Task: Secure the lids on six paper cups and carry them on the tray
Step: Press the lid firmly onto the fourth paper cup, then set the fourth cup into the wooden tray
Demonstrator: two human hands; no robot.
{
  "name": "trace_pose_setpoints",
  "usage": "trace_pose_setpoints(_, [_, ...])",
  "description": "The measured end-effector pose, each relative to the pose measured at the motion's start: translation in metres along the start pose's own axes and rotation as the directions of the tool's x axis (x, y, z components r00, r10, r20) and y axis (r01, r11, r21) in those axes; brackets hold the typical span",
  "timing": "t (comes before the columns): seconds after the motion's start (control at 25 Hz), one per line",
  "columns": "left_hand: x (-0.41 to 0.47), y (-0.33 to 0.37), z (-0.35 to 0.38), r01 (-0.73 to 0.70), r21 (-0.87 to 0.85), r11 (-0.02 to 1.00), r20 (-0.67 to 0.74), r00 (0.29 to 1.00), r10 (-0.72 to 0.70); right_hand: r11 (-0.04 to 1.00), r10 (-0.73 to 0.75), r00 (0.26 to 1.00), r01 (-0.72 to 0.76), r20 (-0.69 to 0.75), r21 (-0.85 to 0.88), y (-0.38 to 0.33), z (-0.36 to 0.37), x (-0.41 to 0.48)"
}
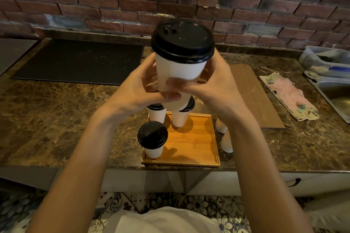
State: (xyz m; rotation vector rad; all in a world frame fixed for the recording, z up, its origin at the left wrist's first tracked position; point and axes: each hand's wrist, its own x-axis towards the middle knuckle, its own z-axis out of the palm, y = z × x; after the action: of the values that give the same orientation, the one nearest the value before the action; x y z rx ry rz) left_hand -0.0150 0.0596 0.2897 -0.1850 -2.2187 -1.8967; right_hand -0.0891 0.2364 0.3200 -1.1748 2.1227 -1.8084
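Brown marble-look table (56,119) against the brick wall. Sitting right on it: a wooden tray (189,149) near the front edge, two white cups (226,142) just right of the tray, a black mat (79,60) back left, a wood plank (253,96) and a pinkish rag (289,96) to the right.

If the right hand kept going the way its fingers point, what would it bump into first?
The right hand points left, across the held cup. It already touches that cup, so the cup comes first. Just beyond it is the left hand, probably next, though depth is hard to judge.
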Motion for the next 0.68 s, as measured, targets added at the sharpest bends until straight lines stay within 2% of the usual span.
trace_pose_setpoints(0.08, [-0.008,-0.014,-0.011,0.024,-0.033,0.999,-0.038,0.999,-0.025,1.0,-0.007,1.0,0.007,-0.029,-0.01,0.006,0.0,-0.004])
trace_pose_setpoints(0.16, [-0.015,-0.032,-0.021,0.039,-0.004,0.999,-0.176,0.984,-0.039,1.0,-0.002,0.997,0.001,-0.078,-0.015,0.015,0.0,-0.008])
trace_pose_setpoints(0.24, [-0.021,-0.056,-0.03,0.086,0.051,0.995,-0.341,0.938,-0.063,1.0,0.003,0.993,-0.006,-0.118,-0.025,0.025,0.0,-0.013])
trace_pose_setpoints(0.36, [-0.029,-0.098,-0.036,0.249,0.198,0.948,-0.519,0.847,-0.114,0.999,0.008,0.987,-0.015,-0.161,-0.045,0.044,-0.001,-0.023])
trace_pose_setpoints(0.48, [-0.039,-0.141,-0.037,0.419,0.374,0.828,-0.596,0.792,-0.132,0.998,0.015,0.979,-0.026,-0.204,-0.049,0.067,0.003,-0.035])
trace_pose_setpoints(0.6, [-0.052,-0.18,-0.029,0.527,0.522,0.671,-0.57,0.801,-0.186,0.995,0.071,0.966,-0.087,-0.248,-0.053,0.099,0.009,-0.052])
trace_pose_setpoints(0.68, [-0.062,-0.204,-0.022,0.573,0.635,0.518,-0.529,0.811,-0.249,0.986,0.153,0.951,-0.167,-0.269,-0.027,0.122,0.015,-0.062])
